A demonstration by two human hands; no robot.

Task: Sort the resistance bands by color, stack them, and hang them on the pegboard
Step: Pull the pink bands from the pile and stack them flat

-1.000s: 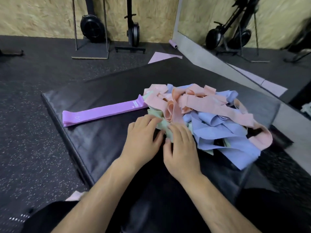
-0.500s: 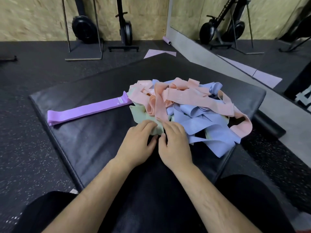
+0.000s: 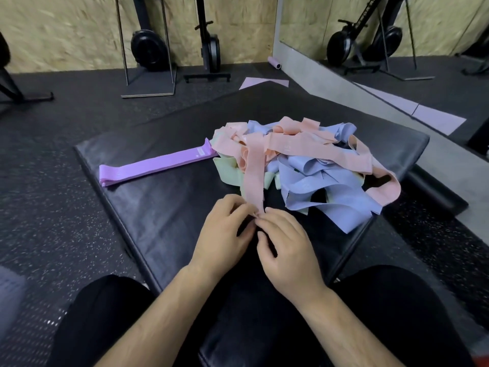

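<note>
A: Head view, band status?
B: I see a flat matte pink band (image 3: 254,178), long axis near-far, far end in the tangled pile (image 3: 317,165) on the glossy black mat (image 3: 164,207). Near end pinched by left hand (image 3: 225,234) and right hand (image 3: 285,250).

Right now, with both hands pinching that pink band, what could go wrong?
1. The pink band that the left hand and right hand pinch runs up into the tangled pile; pulling may drag other bands along.
2. Blue bands reach the mat's right edge, so a tug might spill them onto the floor.
3. The purple band, laid out flat, touches the pile and could get pulled askew.
</note>
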